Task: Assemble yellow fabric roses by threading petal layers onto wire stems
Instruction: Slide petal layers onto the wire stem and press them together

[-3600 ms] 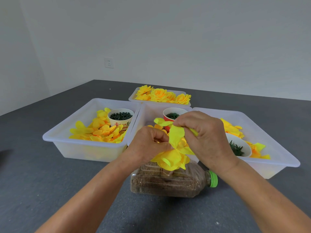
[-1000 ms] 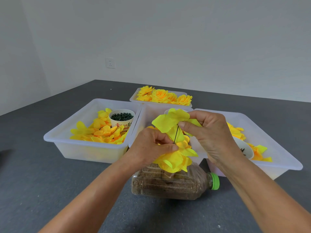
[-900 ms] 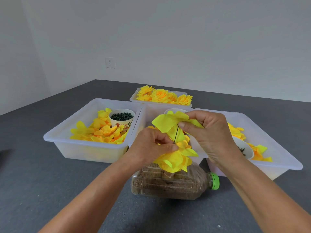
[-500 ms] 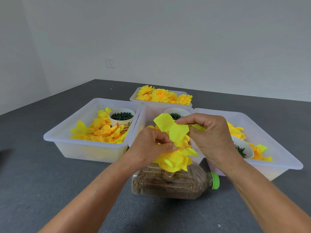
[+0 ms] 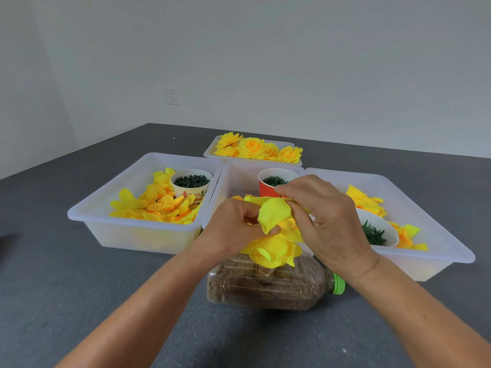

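Head view: above the bottle, left hand and right hand fingers curl, pinching the yellow petal layer.

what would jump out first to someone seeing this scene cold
First, the half-built yellow rose at centre, with the left hand and right hand both pinching a loose petal layer above it. Next, the tray of finished roses at the back, and the left tray heaped with yellow petals. A brown-filled bottle lies on its side just below the hands.
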The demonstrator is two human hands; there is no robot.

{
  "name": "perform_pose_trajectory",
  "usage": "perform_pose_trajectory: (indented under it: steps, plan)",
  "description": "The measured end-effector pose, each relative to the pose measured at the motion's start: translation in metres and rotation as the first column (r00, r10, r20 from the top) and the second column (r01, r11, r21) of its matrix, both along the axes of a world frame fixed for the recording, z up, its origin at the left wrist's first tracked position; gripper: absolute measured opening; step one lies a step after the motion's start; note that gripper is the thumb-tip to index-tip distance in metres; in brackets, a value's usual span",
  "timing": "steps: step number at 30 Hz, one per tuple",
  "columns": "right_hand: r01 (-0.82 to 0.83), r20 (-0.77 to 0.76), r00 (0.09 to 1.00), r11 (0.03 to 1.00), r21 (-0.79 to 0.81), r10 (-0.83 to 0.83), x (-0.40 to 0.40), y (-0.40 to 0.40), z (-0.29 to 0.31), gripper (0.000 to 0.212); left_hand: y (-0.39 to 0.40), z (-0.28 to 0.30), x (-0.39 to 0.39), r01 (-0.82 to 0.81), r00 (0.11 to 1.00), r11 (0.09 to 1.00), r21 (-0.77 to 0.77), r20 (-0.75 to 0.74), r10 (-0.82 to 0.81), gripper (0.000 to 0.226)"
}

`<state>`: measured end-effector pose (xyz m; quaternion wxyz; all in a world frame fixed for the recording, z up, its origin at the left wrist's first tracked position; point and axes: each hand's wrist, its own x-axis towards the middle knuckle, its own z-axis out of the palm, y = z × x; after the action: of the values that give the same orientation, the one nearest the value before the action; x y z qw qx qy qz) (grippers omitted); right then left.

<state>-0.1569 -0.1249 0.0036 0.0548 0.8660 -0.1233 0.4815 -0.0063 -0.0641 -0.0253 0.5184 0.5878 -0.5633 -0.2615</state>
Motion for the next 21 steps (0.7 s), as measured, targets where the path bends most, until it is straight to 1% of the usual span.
perform_pose_trajectory:
  steps: [3, 5, 8, 10, 12, 15, 17, 21]
  plan:
    - [0.006, 0.0, 1.0, 0.998, 0.055, -0.006, -0.003, -0.001, 0.0, 0.024, 0.001, -0.001, 0.001, 0.0, 1.0, 1.0, 0.01, -0.028, 0.0, 0.006]
    - [-0.026, -0.007, 1.0, 0.998, 0.063, 0.027, -0.006, -0.003, -0.001, 0.02, 0.001, -0.001, 0.001, 0.011, 1.0, 1.0, 0.005, -0.026, -0.011, 0.008]
    - [-0.099, -0.036, 0.994, 0.991, 0.087, 0.102, -0.01, -0.006, -0.002, 0.027, 0.001, -0.001, 0.002, 0.031, 0.998, 0.999, 0.014, -0.052, -0.03, 0.017]
    - [-0.123, -0.075, 0.989, 0.987, 0.102, 0.13, -0.011, -0.007, -0.003, 0.03, 0.002, 0.0, 0.002, 0.057, 0.995, 0.998, 0.026, -0.08, -0.055, 0.016]
    - [-0.123, -0.104, 0.985, 0.985, 0.117, 0.135, -0.014, -0.008, -0.003, 0.03, 0.003, 0.0, 0.003, 0.058, 0.996, 0.998, 0.027, -0.075, -0.056, 0.016]
    - [-0.101, -0.089, 0.989, 0.983, 0.151, 0.115, -0.019, -0.008, -0.004, 0.035, 0.003, -0.001, 0.004, 0.04, 0.997, 0.999, 0.031, -0.072, -0.037, 0.008]
    - [-0.087, -0.092, 0.991, 0.984, 0.155, 0.102, -0.021, -0.008, -0.003, 0.033, 0.003, -0.001, 0.003, 0.043, 0.995, 0.998, 0.038, -0.092, -0.039, 0.004]
    - [-0.118, -0.119, 0.983, 0.982, 0.15, 0.136, -0.024, -0.01, -0.006, 0.02, 0.004, -0.001, 0.002, 0.054, 0.99, 0.997, 0.048, -0.131, -0.048, 0.004]
